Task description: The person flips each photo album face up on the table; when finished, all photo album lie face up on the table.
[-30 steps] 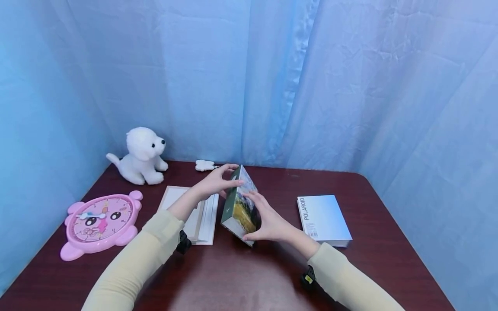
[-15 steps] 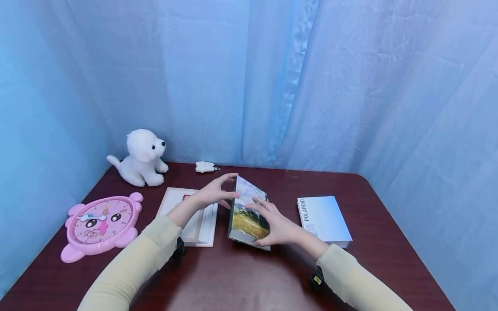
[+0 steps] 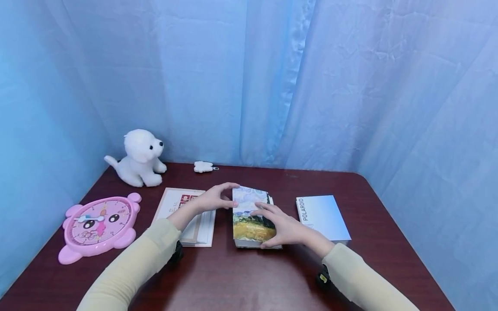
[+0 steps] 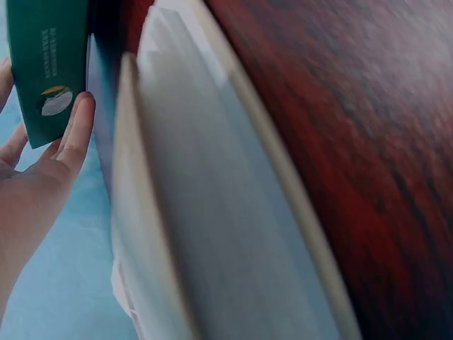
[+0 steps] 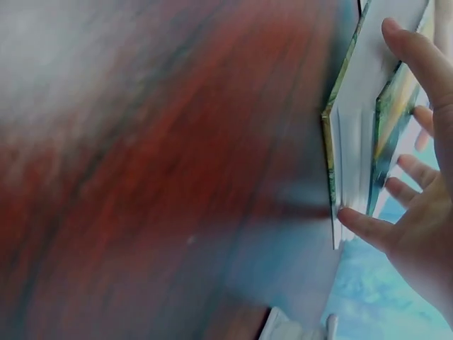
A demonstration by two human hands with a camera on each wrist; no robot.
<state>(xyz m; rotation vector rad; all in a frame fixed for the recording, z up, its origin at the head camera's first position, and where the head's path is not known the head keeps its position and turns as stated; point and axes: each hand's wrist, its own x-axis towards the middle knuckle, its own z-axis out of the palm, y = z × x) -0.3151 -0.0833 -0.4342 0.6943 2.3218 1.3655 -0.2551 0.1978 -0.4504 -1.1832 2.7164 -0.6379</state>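
A thick book [image 3: 249, 226] with a landscape painting on its cover is in the middle of the table, cover up. Its green spine [image 4: 51, 78] shows in the left wrist view, where my left hand [image 4: 42, 173] grips it between thumb and fingers. From the right, my right hand [image 3: 285, 226] holds the same book, thumb by its bottom edge and fingers over the cover. In the right wrist view one finger [image 5: 361, 221] touches the page side, and the front cover stands slightly apart from the pages.
A white book with red print [image 3: 171, 198] lies under my left forearm. A blue-white POLAROID book [image 3: 324, 216] lies to the right. A pink clock [image 3: 101, 224], a white plush dog [image 3: 142, 160] and a small white keychain [image 3: 203, 166] stand left and behind. Blue curtains [image 3: 202, 77] surround the table.
Both hands have turned the painted book from a steep tilt, spine showing, down to a nearly flat position with its cover facing up. It has shifted slightly right and nearer.
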